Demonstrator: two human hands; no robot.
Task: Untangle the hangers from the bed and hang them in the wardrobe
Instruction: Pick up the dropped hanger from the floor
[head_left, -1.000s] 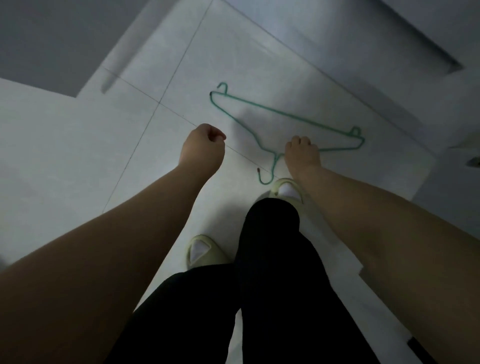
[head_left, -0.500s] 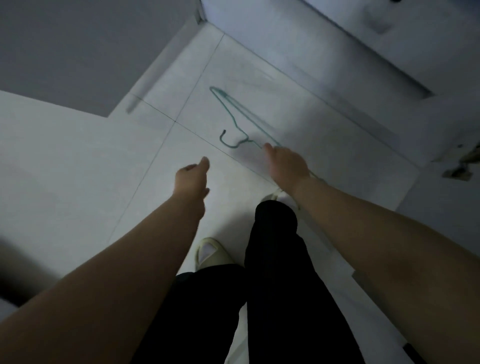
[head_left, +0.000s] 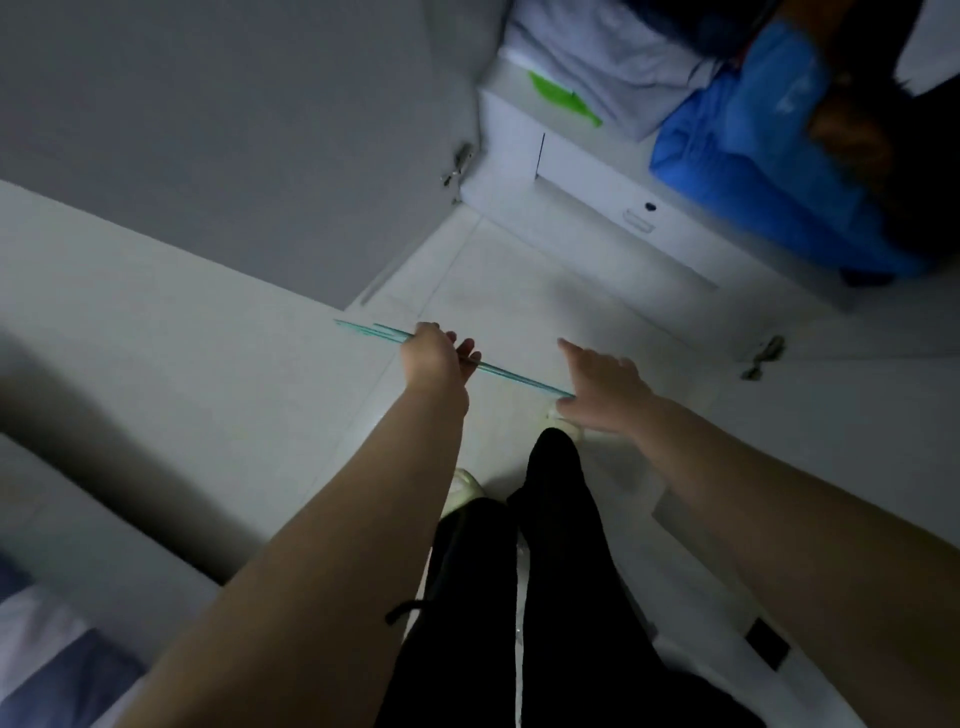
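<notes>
A thin green wire hanger (head_left: 514, 375) is held edge-on above the white floor, running from left of my left hand across to my right hand. My left hand (head_left: 436, 358) grips it near its left part, fingers curled round the wire. My right hand (head_left: 605, 384) has its fingers stretched out and relaxed, and the hanger's right end meets its lower edge; no grip shows there. The open wardrobe (head_left: 597, 171) stands ahead at the upper right.
Inside the wardrobe lie blue clothing (head_left: 753, 156), white folded fabric (head_left: 597, 52) and a green item (head_left: 563, 98). Its grey left door (head_left: 208, 130) stands open, and a hinge (head_left: 763, 356) marks the right door. Bedding (head_left: 52, 675) shows at the lower left. My legs and slippers are below.
The hanger has come up off the floor and now lies edge-on between both hands. My left hand has taken hold of it. The view has tilted up to the wardrobe.
</notes>
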